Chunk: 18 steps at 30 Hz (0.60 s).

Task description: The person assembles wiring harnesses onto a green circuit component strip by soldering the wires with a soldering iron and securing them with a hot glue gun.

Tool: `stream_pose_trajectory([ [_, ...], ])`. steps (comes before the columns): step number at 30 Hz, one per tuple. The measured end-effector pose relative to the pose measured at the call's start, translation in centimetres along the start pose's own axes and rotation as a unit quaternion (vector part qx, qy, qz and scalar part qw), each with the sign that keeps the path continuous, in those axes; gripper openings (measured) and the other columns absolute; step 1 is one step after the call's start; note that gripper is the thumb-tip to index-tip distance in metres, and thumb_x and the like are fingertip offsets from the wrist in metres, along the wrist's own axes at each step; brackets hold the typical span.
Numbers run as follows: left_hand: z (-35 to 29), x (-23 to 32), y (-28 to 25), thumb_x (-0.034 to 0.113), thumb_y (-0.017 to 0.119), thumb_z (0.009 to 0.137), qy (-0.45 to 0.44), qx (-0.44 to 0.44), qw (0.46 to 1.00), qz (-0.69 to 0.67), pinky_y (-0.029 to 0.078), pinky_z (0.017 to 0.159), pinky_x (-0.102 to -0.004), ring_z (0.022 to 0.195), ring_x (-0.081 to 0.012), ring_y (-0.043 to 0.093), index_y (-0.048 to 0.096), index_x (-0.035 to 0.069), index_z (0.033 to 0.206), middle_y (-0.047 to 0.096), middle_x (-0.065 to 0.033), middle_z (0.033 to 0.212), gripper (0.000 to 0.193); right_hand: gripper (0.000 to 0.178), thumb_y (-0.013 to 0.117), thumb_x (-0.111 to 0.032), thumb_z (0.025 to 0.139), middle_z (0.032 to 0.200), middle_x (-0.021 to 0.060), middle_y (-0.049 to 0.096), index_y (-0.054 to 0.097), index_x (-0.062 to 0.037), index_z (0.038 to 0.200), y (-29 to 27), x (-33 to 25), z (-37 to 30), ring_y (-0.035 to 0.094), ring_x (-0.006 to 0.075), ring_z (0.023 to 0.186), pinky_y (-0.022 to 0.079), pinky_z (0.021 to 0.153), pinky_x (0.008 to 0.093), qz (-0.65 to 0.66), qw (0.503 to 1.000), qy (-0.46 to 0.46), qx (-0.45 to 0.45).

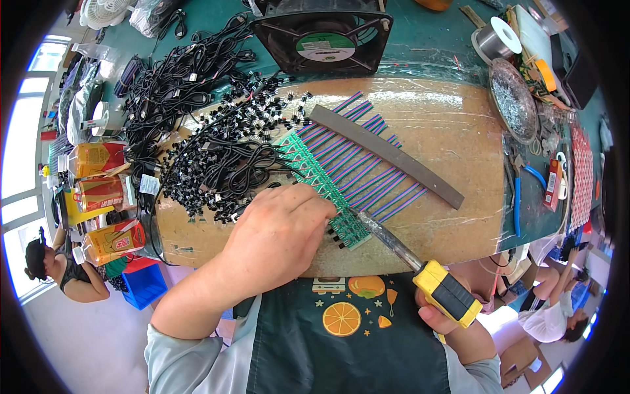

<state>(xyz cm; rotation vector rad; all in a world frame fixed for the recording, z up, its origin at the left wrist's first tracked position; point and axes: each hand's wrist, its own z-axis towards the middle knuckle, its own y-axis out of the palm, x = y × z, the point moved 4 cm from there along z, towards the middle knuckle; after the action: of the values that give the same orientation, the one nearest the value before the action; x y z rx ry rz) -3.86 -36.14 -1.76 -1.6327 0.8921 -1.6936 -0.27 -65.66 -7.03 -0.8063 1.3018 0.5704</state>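
Note:
My right hand (438, 318) grips the yellow and black handle of a soldering iron (449, 293). The iron's tip reaches up and left to the lower part of a long green circuit board panel (315, 174). Over that same panel, my left hand (279, 226) is closed in a pinch; its fingertips and whatever they hold are hidden behind the hand. Rows of purple, blue and black flat wires (377, 194) run out from the panel's right side. A brown bar (394, 156) lies across these wires. Black cables with small connectors (216, 154) heap up left of the panel.
A black fan (321, 46) stands at the far edge of the brown work board (459, 226). At the right are a solder spool (502, 38), a metal dish (512, 98) and blue-handled pliers (517, 200). Bottles (111, 240) line the left. Other people sit further off on both sides.

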Motion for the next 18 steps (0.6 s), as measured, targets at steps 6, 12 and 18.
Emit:
stream_pose_trajectory([
  [6,0.0,0.0,-0.1,0.002,0.068,0.084,-0.005,-0.003,1.000,0.004,0.053,0.075,-0.0416,0.084,-0.0320,0.066,0.068,0.005,0.095,0.067,-0.0110,0.089,0.011,0.039,0.075,-0.031,0.083,0.091,0.0135,0.071,0.070,0.0002,0.106,-0.3,0.4,-0.6,0.069,0.0295,0.068,0.054,0.059,0.0343,-0.040,0.999,0.020,-0.019],
  [12,0.0,-0.1,-0.1,0.000,0.069,0.082,-0.007,-0.006,1.000,-0.014,0.052,0.075,-0.0411,0.085,-0.0316,0.066,0.069,0.006,0.095,0.067,-0.0095,0.089,0.014,0.038,0.075,-0.031,0.083,0.092,0.0138,0.072,0.070,-0.0004,0.105,-0.4,0.5,-1.0,0.070,0.0299,0.069,0.054,0.059,0.0343,-0.044,0.998,0.031,-0.037],
  [18,0.2,0.0,0.0,-0.003,0.070,0.078,0.002,-0.016,1.000,-0.018,0.051,0.075,-0.0410,0.087,-0.0305,0.066,0.070,0.007,0.097,0.066,-0.0086,0.090,0.021,0.037,0.076,-0.031,0.082,0.088,0.0126,0.071,0.070,-0.0013,0.104,-0.3,0.9,-1.6,0.070,0.0299,0.069,0.055,0.059,0.0345,-0.063,0.998,0.007,-0.030],
])
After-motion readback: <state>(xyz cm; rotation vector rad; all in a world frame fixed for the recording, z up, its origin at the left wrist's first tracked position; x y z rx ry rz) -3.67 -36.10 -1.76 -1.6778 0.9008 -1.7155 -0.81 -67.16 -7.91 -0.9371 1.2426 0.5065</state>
